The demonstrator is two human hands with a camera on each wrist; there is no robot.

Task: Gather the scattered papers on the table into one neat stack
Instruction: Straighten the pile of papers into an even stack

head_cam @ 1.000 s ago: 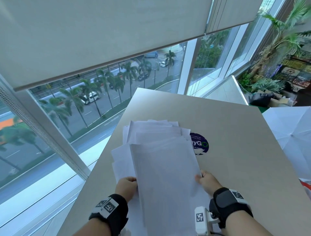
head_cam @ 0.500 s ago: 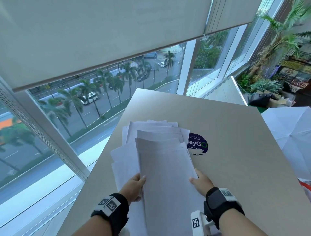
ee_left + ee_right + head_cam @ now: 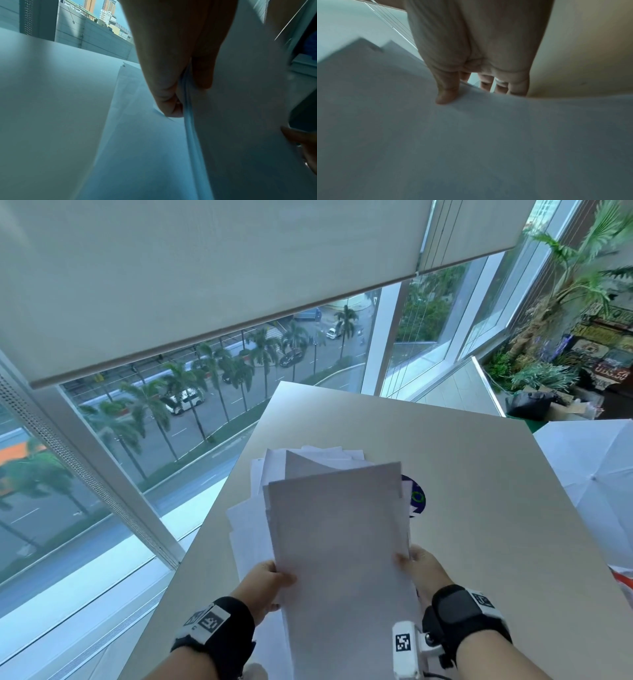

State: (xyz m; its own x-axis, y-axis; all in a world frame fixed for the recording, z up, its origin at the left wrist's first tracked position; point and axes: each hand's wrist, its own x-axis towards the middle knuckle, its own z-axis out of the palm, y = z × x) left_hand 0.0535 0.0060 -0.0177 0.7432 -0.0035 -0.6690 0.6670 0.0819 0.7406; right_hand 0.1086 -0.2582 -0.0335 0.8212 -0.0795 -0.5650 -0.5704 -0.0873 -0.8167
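A bundle of white papers (image 3: 339,535) is lifted and tilted up off the beige table (image 3: 479,508). My left hand (image 3: 270,580) pinches its left edge, thumb on top; the left wrist view shows the sheet edges (image 3: 190,135) squeezed between thumb and fingers. My right hand (image 3: 414,563) grips the right edge, with the thumb (image 3: 445,97) on top of the papers (image 3: 471,148) and the other fingers underneath. More loose white sheets (image 3: 250,529) lie fanned on the table under and to the left of the bundle, some reaching further back (image 3: 329,453).
A round dark-blue sticker (image 3: 416,498) on the table shows at the bundle's right edge. A window with a drop to the street runs along the table's left side. A white umbrella (image 3: 592,467) and potted plants (image 3: 548,371) stand to the right.
The held papers have been raised from lying flat to tilted up toward me, and now cover most of the sticker. Both hands closed in on the bundle's edges.
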